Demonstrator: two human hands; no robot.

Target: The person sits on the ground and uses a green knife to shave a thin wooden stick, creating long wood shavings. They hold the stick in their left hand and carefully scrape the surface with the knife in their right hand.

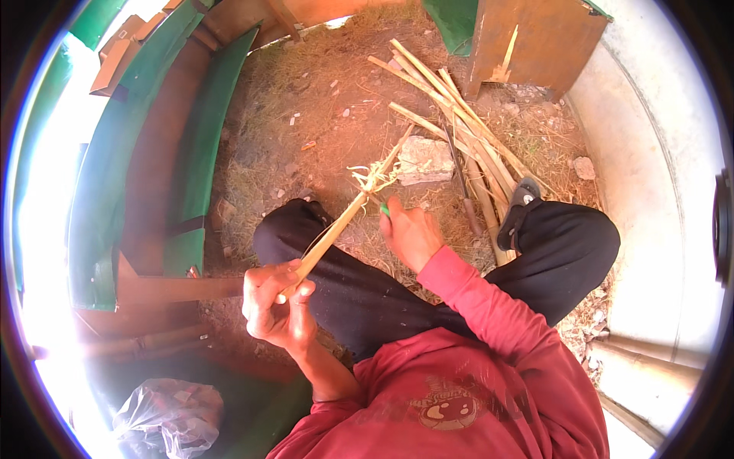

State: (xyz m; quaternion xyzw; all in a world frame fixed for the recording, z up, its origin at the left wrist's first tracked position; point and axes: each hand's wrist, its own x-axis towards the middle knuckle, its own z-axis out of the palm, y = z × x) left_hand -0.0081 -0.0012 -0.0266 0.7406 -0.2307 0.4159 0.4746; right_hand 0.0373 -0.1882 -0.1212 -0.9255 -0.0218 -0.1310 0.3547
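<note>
Earth floor [294, 157] below me, a pale stick [329, 239] slanting across the middle

Dry, gritty ground with straw-like litter fills the upper half of my view. Green sheeting [200, 172] bends along the side between nine and ten o'clock, a pale wall [650, 145] curves up toward three, and a brown panel [539, 46] stands at one.

Through the head camera I see the left hand [277, 307] at eight o'clock, its fingers closed around the near end of the stick. From there the stick runs up past the centre toward one o'clock, above the crossed legs in black trousers [375, 298]. Curled shavings [373, 177] bunch on it at twelve o'clock.

At three o'clock, just off centre, I have the right hand [415, 236], curled up narrow, with a green piece [384, 208] showing at the thumb. It sits close to the shavings; I cannot tell whether it touches the stick, and most of what it grips is hidden.

Beyond, at one o'clock, a whitish stone block [426, 160] lies near the stick's far end. A long dark tool [457, 162] with a brown handle lies beside the block at two, next to a pile of pale poles [489, 141]. Between seven and eight I make out a clear plastic bag [172, 417].
</note>
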